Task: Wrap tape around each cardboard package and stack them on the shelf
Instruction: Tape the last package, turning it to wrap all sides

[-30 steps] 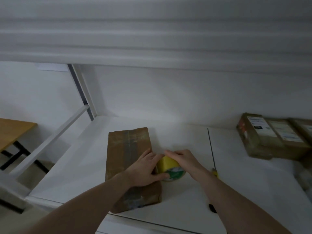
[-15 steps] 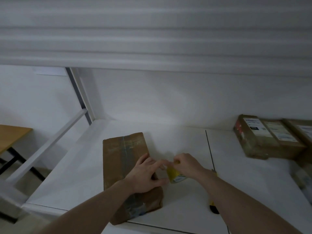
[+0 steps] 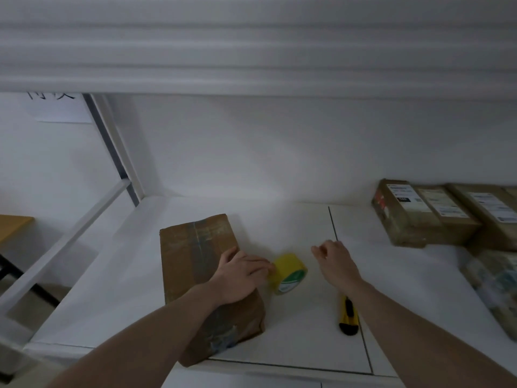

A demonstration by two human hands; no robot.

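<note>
Two hands: both over the white shelf board (image 3: 293, 340), nearest the camera.
Left hand (image 3: 237, 275): lies on the right near part of the cardboard package (image 3: 204, 275), fingers curled toward the tape roll (image 3: 289, 273) and touching its left side — whether they pinch the tape's free end I cannot tell.
Right hand (image 3: 335, 259): off the roll, loosely curled, holding nothing, hovering just right of it.
Tape roll: yellow, tilted on its side on the board, just right of the package.
Package: flat on the board, near end at the front edge, an older strip of tape along its top.
Utility knife (image 3: 348, 317): yellow and black, lies under the right forearm, near the front.
Risk 1: roll is round and only touched on one side — likely rolls right or toward the front edge if nudged.
Risk 2: if a free end is held, it may stick back or crease with no second hand on the roll.
Risk 3: right forearm may sweep the knife off the board.
Risk 4: package could slide off the front if the left hand pulls.
Far right: stacked packages (image 3: 430, 214) with white labels against the back wall, well apart.
</note>
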